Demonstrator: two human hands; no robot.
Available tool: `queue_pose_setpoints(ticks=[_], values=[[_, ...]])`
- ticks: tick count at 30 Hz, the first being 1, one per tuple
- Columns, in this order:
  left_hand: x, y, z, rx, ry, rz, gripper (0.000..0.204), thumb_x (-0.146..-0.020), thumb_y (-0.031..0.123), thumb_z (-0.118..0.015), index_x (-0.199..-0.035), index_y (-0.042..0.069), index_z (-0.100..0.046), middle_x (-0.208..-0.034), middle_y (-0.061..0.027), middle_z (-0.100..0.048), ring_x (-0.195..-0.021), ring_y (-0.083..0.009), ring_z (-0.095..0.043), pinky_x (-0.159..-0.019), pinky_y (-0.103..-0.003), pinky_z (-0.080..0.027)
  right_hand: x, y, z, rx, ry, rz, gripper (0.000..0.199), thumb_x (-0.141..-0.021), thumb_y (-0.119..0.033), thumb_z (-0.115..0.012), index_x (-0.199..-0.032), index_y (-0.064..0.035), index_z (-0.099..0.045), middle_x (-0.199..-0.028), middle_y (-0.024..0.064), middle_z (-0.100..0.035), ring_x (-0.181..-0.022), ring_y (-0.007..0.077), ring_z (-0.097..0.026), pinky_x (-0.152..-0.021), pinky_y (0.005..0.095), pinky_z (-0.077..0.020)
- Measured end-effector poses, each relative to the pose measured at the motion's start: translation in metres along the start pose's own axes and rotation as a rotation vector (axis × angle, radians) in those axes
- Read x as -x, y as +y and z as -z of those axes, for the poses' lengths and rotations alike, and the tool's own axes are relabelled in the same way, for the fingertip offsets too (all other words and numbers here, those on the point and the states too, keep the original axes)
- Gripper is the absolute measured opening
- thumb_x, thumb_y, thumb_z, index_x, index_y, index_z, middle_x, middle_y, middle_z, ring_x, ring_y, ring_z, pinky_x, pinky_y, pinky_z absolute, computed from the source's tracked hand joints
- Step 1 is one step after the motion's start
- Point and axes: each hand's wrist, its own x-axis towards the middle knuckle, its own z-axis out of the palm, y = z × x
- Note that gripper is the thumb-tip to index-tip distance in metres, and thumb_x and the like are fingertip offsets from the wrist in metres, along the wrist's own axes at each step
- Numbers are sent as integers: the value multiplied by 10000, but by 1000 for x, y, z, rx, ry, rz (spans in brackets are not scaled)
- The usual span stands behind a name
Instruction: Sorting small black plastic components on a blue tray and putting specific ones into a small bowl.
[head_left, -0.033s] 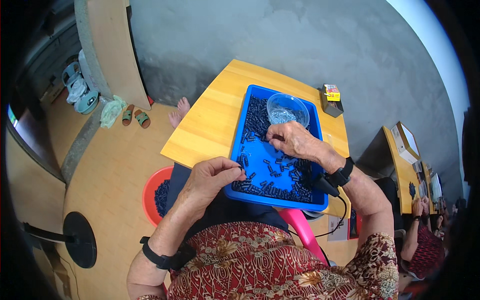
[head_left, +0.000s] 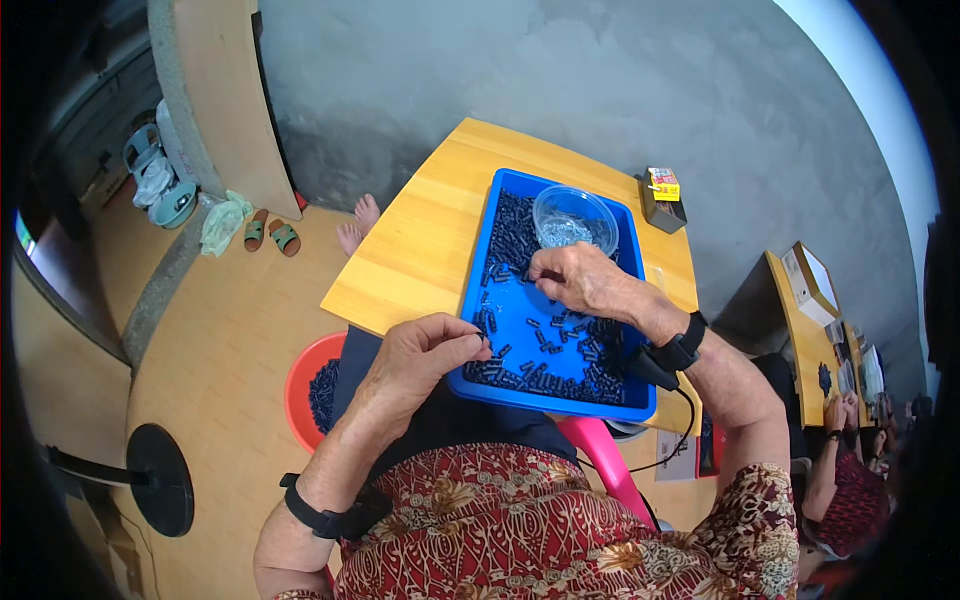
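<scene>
A blue tray (head_left: 651, 300) on the wooden table holds many small black cylindrical parts (head_left: 508, 240). In its far right part sits a round clear plastic tub (head_left: 603, 210) with small shiny metal bits inside. Over the tray's near left edge my left hand (head_left: 425, 355) pinches a small black part (head_left: 482, 337) between thumb and index finger. My right hand (head_left: 578, 282) reaches down into the middle of the tray, just below the tub, fingers closed together; what they hold, if anything, is hidden.
On the floor at left a red basin (head_left: 298, 385) holds more black parts. A dark box (head_left: 664, 212) with a yellow packet stands at the table's far right. A cable (head_left: 690, 430) hangs by my right forearm. Another person (head_left: 845, 490) sits at a table on the right.
My right hand has shifted very slightly to the left over the tray. My left hand looks unmoved.
</scene>
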Motion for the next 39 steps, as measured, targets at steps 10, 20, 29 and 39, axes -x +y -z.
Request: queue_pose_setpoints(ticks=[10, 20, 29, 39], values=[[2, 2, -2, -20, 6, 0, 200, -905, 198, -686, -996, 20, -696, -942, -74, -709, -924, -135, -642, -890, -278, -460, -40, -3, -32, 248, -126, 141, 121, -803, -63, -621, -903, -2, -648, -860, 213, -677, -838, 403, -669, -729, 479, -543], [1, -2, 1, -9, 10, -7, 214, -899, 212, -699, -997, 22, -697, -941, -77, -708, -911, -136, -641, -882, -273, -460, -38, 0, -32, 141, -58, 18, 139, -820, -75, -630, -945, -25, -664, -883, 209, -691, -871, 385, -681, -766, 469, -554], [1, -1, 0, 1, 5, -15, 220, -901, 211, -699, -1005, 18, -695, -938, -78, -708, -917, -138, -648, -885, -272, -473, -36, 2, -42, 207, -55, 62, 182, -804, -55, -650, -980, -10, -651, -936, 196, -691, -933, 363, -673, -799, 451, -550], [0, -2, 1, -12, -2, -19, 217, -907, 209, -691, -1010, 17, -692, -935, -73, -706, -913, -132, -648, -869, -263, -475, -37, 7, -39, 111, -92, -13, 157, -793, -55, -658, -950, -42, -647, -918, 172, -683, -921, 360, -669, -787, 444, -546]])
